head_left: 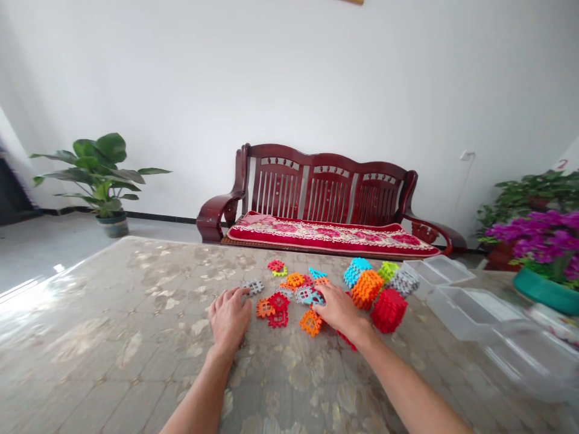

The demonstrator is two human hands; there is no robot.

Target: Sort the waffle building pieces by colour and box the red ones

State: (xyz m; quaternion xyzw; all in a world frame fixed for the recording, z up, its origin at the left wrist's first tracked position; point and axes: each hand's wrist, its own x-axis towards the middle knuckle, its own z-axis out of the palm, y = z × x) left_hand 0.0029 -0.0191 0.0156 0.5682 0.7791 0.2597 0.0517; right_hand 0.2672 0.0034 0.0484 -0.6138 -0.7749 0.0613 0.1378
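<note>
Seeing the blue piece (312, 299) just left of the right hand (340, 308) (can't tell if gripping it), no clear long axis, way farther from the left hand (230, 314), loosely spread palm-down with the grey piece (256, 286) just right of its fingertips.

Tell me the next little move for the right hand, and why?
The right hand could probably lift the light-blue toothed tile at its fingers and set it on the blue stack: that tile lies among mixed-color loose tiles, while the orange stack and red stack each look one color.
</note>
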